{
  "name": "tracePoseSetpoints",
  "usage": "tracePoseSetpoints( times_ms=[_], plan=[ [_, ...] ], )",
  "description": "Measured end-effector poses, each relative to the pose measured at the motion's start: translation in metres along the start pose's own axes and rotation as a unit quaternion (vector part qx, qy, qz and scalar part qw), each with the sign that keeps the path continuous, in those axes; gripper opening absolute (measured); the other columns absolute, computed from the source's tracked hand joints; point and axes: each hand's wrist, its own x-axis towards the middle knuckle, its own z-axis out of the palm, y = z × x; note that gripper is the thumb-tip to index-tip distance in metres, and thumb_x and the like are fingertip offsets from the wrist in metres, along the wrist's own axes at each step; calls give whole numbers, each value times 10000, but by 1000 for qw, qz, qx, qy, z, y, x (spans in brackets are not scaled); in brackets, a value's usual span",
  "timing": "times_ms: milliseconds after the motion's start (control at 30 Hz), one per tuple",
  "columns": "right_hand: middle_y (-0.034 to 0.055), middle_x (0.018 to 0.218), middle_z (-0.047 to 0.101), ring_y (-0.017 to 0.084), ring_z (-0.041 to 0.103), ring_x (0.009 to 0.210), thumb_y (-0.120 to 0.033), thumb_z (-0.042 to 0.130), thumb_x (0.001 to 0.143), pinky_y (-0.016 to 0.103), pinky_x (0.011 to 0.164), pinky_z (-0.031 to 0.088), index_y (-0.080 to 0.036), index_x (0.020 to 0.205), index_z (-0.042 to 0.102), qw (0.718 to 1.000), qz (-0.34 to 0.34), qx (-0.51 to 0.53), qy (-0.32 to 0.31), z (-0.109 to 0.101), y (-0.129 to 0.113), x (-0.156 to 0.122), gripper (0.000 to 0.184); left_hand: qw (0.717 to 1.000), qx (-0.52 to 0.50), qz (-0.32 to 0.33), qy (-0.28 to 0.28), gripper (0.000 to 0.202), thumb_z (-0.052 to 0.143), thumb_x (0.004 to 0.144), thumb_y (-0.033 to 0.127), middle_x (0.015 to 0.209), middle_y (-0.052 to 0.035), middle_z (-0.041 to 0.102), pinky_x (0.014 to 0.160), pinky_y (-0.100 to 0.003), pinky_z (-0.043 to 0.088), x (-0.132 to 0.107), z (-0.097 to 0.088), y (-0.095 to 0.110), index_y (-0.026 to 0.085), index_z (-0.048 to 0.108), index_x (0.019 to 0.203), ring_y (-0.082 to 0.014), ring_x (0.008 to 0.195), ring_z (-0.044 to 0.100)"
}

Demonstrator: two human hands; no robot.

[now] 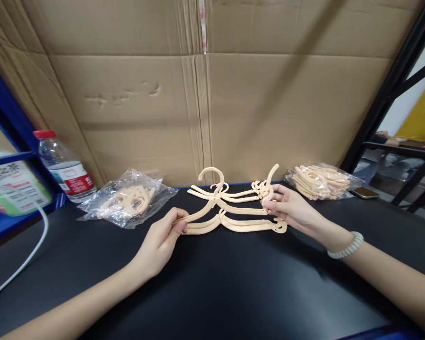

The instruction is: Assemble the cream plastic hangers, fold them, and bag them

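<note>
My left hand [159,245] pinches the left arm tip of a beige plastic clothes hanger [239,208], held raised with its hook upward. At its right end, my right hand [295,210] grips a small curved hook piece [268,191] between thumb and fingers; whether it is joined to the hanger I cannot tell. In front, a second beige hanger [246,227] lies on the black table [226,288], with curved pieces at its right end. More beige hanger parts [241,194] lie behind the raised one, partly hidden by it.
A clear bag [127,200] of beige pieces lies left, near a red-capped bottle [65,165]. Another bag of beige pieces [318,181] lies right, beside a phone-like object [365,192]. A white cable [31,255] runs at left. Cardboard [145,104] stands behind the table.
</note>
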Motion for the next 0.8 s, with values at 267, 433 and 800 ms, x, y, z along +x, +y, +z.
tracePoseSetpoints(
  times_ms=[267,433,800],
  plan=[
    [0,740,653,131,663,734,-283,860,622,264,762,557,-151,789,652,999,36,-30,-21,-6,-5,-1,297,1000,3,8,4,189,377,951,328,736,13,555,664,-264,420,1,1,0,199,509,910,-152,694,540],
    [28,871,669,148,665,863,-296,816,699,272,850,538,-150,786,642,993,84,-40,-78,-8,-14,-4,244,1000,3,10,4,182,387,948,329,741,13,559,662,-263,424,0,0,1,199,510,915,-153,698,547],
    [40,726,674,207,716,830,-225,796,728,239,700,574,-136,747,561,974,170,8,-152,-8,-16,-6,252,1000,16,23,3,183,391,946,327,749,11,567,653,-261,429,0,0,3,203,519,906,-154,697,551]
  ],
)
